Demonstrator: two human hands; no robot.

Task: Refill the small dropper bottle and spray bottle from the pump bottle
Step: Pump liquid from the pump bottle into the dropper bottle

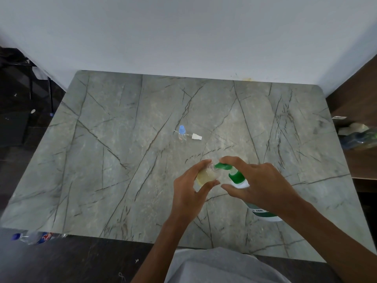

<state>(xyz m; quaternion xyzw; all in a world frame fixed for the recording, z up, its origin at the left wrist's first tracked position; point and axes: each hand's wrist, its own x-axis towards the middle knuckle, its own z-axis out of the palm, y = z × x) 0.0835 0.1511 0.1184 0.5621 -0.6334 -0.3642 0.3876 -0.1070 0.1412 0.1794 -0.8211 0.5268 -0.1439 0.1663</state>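
Note:
My left hand [190, 189] grips a small clear bottle [205, 176] with yellowish liquid, its open threaded neck held up to the green nozzle of the pump bottle [237, 177]. The pump bottle is white with a green pump head and stands on the marble table [122, 160]. My right hand [259, 184] lies over the pump head, index finger on top of the nozzle and thumb below near the collar. Farther back, the small dropper bottle [182, 134] with a blue cap stands mid-table, and a white spray head [196, 136] lies beside it.
A plastic water bottle [32, 237] with a blue cap lies at the table's near left edge. A white wall runs behind the table. Dark wooden shelving with bags [359, 135] stands to the right, and dark furniture to the left.

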